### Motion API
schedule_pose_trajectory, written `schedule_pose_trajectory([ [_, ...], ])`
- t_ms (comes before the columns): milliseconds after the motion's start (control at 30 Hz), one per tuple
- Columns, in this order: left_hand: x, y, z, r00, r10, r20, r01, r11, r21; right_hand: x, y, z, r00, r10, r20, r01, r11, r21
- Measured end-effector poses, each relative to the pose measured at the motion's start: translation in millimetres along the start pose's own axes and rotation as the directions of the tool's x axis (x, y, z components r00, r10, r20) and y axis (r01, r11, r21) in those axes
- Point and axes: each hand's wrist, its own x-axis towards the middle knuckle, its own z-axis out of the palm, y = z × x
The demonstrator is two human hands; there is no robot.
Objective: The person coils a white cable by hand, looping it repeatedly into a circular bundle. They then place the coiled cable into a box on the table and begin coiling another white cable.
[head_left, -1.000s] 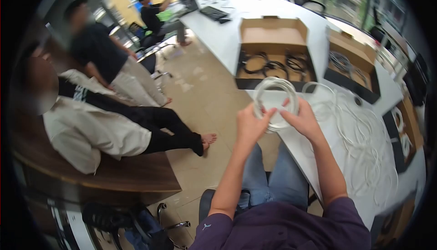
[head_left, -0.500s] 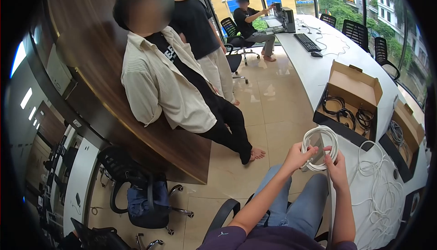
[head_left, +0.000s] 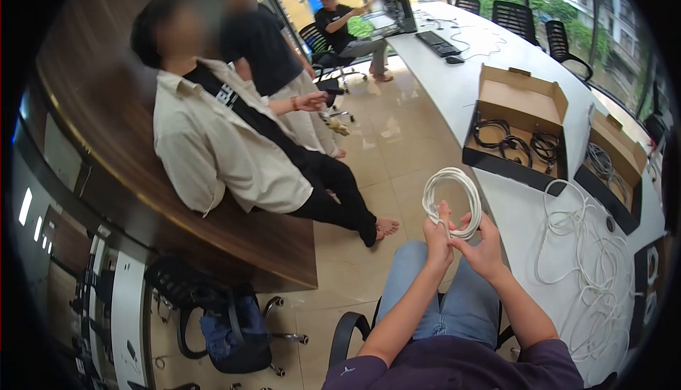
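A round coil of white cable (head_left: 428, 197) is held up over my lap, above the knees. My left hand (head_left: 439, 239) grips the lower left of the ring, with a finger reaching up inside it. Closed on the bottom right of the coil is my right hand (head_left: 482, 246), its thumb meeting the left hand. On the white table (head_left: 521, 227) to my right lies a loose tangle of white cable (head_left: 585, 276), apart from the coil.
An open cardboard box (head_left: 514, 156) holds black cables. Beside it, a second box (head_left: 613, 198) has grey cable inside. Farther up the table are a keyboard (head_left: 438, 44) and mouse (head_left: 455, 60). A person (head_left: 220, 141) leans on the wooden counter, others beyond. A chair (head_left: 234, 333) stands left.
The coil and both hands have moved left in view, and my hands now meet at its lower edge. The view has turned right. The leaning person's hand has come forward.
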Motion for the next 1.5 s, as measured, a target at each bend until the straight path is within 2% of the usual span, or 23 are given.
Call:
schedule_pose_trajectory([
  [133, 0.1, -14.5, 13.7, 0.993, 0.116, -0.017, -0.117, 0.991, -0.070, 2.4, 5.0, -11.0, 0.996, -0.063, -0.068, 0.059, 0.996, -0.070],
  [233, -8.3, -12.7, 31.1, 0.976, 0.198, -0.090, -0.199, 0.980, -0.007, -1.0, 15.8, -8.0, 0.975, 0.095, -0.201, -0.085, 0.995, 0.057],
  [300, -10.2, -23.9, 31.5, 0.969, 0.238, -0.069, -0.238, 0.971, 0.009, 0.7, 16.1, -9.9, 0.955, 0.153, -0.256, -0.121, 0.983, 0.136],
  [367, -26.6, -7.9, 53.1, 0.967, 0.253, -0.042, -0.253, 0.967, 0.012, 7.8, 15.5, -17.9, 0.931, 0.224, -0.287, -0.164, 0.962, 0.219],
  [400, -21.7, -18.0, 51.5, 0.954, 0.301, -0.018, -0.299, 0.952, 0.066, 9.0, 21.3, -23.3, 0.923, 0.304, -0.236, -0.238, 0.933, 0.269],
  [500, -25.5, -28.7, 55.3, 0.912, 0.369, 0.181, -0.397, 0.905, 0.154, 12.4, 40.3, -35.3, 0.907, 0.335, -0.257, -0.244, 0.913, 0.328],
  [533, -28.6, -29.0, 60.0, 0.915, 0.369, 0.165, -0.392, 0.909, 0.142, 12.7, 37.5, -41.2, 0.897, 0.367, -0.246, -0.284, 0.906, 0.315],
  [667, -21.0, -32.6, 79.5, 0.919, 0.370, 0.132, -0.379, 0.924, 0.049, 18.9, 34.5, -57.1, 0.921, 0.214, -0.325, -0.180, 0.975, 0.133],
  [767, -7.8, -36.0, 82.2, 0.933, 0.348, 0.086, -0.350, 0.937, 0.010, 20.9, 35.4, -61.8, 0.905, 0.296, -0.306, -0.256, 0.953, 0.164],
  [800, -5.3, -33.9, 85.3, 0.935, 0.346, 0.074, -0.348, 0.938, 0.009, 19.9, 35.0, -64.0, 0.911, 0.278, -0.305, -0.270, 0.960, 0.069],
  [900, -2.6, -30.0, 97.8, 0.943, 0.328, 0.062, -0.330, 0.944, 0.013, 18.6, 26.2, -73.1, 0.906, 0.362, -0.220, -0.369, 0.929, 0.012],
  [933, -1.6, -30.3, 99.8, 0.944, 0.326, 0.054, -0.327, 0.945, 0.020, 18.0, 25.5, -77.5, 0.916, 0.335, -0.220, -0.348, 0.937, -0.026],
  [1033, 1.0, -39.1, 109.8, 0.871, 0.489, 0.048, -0.491, 0.860, 0.140, 16.8, 27.4, -87.8, 0.945, 0.255, -0.203, -0.283, 0.952, -0.119],
  [1100, -1.3, -43.4, 115.2, 0.855, 0.516, 0.052, -0.517, 0.838, 0.176, 13.8, 31.3, -94.9, 0.953, 0.220, -0.210, -0.256, 0.952, -0.167],
  [1200, 2.4, -47.9, 112.4, 0.849, 0.521, 0.086, -0.527, 0.822, 0.217, 12.8, 44.2, -102.1, 0.946, 0.288, -0.146, -0.309, 0.940, -0.144],
  [1267, 0.6, -47.8, 111.2, 0.774, 0.622, 0.122, -0.620, 0.701, 0.353, 11.7, 45.4, -104.4, 0.950, 0.288, -0.118, -0.292, 0.956, -0.013],
  [1367, 6.3, -41.6, 101.0, 0.639, 0.712, 0.290, -0.763, 0.541, 0.354, 14.3, 48.0, -102.8, 0.919, 0.393, 0.020, -0.393, 0.919, 0.041],
  [1467, 7.1, -39.5, 92.9, 0.526, 0.735, 0.428, -0.850, 0.439, 0.290, 16.8, 55.5, -93.5, 0.892, 0.434, 0.128, -0.451, 0.828, 0.332],
  [1500, 8.9, -39.4, 89.1, 0.498, 0.721, 0.483, -0.867, 0.395, 0.303, 15.5, 60.0, -90.2, 0.873, 0.465, 0.144, -0.486, 0.810, 0.328],
])
